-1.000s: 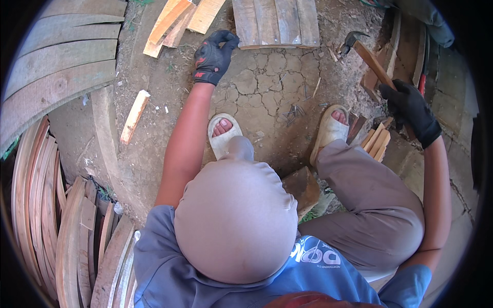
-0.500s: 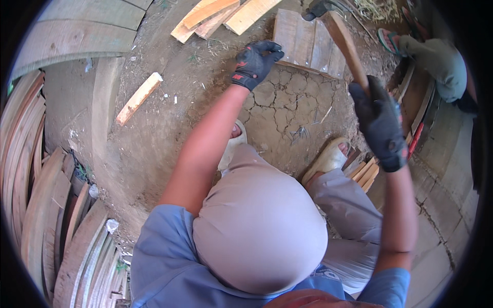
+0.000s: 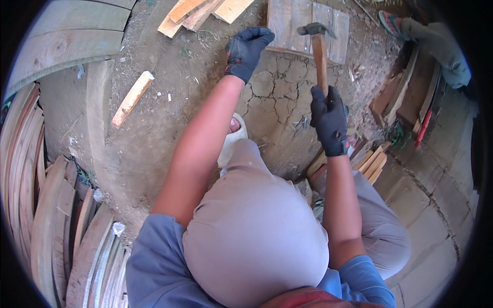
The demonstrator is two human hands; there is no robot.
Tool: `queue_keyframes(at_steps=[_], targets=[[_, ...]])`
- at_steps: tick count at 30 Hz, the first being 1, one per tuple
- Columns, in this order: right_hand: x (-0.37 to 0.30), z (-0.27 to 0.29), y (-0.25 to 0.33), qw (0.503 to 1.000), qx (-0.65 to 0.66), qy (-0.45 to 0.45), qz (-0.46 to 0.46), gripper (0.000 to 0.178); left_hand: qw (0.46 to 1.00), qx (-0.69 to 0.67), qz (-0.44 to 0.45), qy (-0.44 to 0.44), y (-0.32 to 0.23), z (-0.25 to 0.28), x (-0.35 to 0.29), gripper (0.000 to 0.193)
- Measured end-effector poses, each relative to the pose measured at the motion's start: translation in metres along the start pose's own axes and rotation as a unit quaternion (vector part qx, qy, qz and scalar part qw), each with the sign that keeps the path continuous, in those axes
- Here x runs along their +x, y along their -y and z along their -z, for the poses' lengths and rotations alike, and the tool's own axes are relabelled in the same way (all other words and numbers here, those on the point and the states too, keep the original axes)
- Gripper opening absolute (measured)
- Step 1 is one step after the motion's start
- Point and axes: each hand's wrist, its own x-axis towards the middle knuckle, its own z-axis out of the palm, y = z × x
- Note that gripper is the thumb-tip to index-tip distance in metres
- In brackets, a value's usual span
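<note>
My right hand [image 3: 329, 120], in a black glove, grips the wooden handle of a claw hammer [image 3: 319, 59]. The hammer's metal head is over a panel of joined wooden boards [image 3: 280, 25] on the ground. My left hand [image 3: 247, 52], gloved too, is at the panel's left near corner, fingers bent and pinched together. Whatever lies between those fingertips, if anything, is too small to make out. Several thin nails [image 3: 300, 124] are scattered on the cracked soil between my feet and the panel.
Pale wood offcuts [image 3: 185, 13] lie beyond my left hand, and one short stick [image 3: 132, 100] rests farther left. Curved planks [image 3: 51, 215] are stacked at lower left. Small wood strips [image 3: 372, 161] sit by my right leg. Another person's leg [image 3: 436, 46] is at far right.
My right hand has swung the hammer leftward, from the raised right side to over the panel. My left hand stays pinched by the panel's corner. The whole view has shifted slightly.
</note>
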Motion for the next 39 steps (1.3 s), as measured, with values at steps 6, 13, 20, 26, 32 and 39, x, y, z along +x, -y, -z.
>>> queue_keyframes(at_steps=[6, 13, 20, 26, 32, 39], targets=[[0.004, 0.0, -0.004, 0.997, 0.074, -0.017, -0.026, 0.042, 1.0, 0.016, 0.006, -0.013, 0.011, -0.003, 0.003, 0.026], [0.0, -0.003, 0.001, 0.999, 0.037, 0.003, -0.004, 0.043, 0.997, 0.071, -0.039, -0.003, 0.012, 0.001, 0.005, 0.022], [-0.009, -0.011, -0.001, 0.999, 0.02, 0.029, 0.015, 0.042, 0.998, 0.041, -0.047, -0.019, 0.013, 0.0, 0.007, 0.022], [-0.012, -0.015, -0.004, 0.999, 0.005, 0.036, 0.034, 0.042, 0.997, 0.065, -0.04, -0.004, 0.014, 0.002, 0.012, 0.021], [-0.012, -0.013, -0.002, 0.999, 0.023, 0.039, 0.004, 0.04, 0.998, 0.056, -0.042, -0.003, 0.016, 0.001, 0.011, 0.021], [-0.01, -0.016, 0.0, 0.999, 0.02, 0.028, 0.014, 0.04, 0.997, 0.063, -0.037, -0.014, 0.018, 0.002, 0.009, 0.022]])
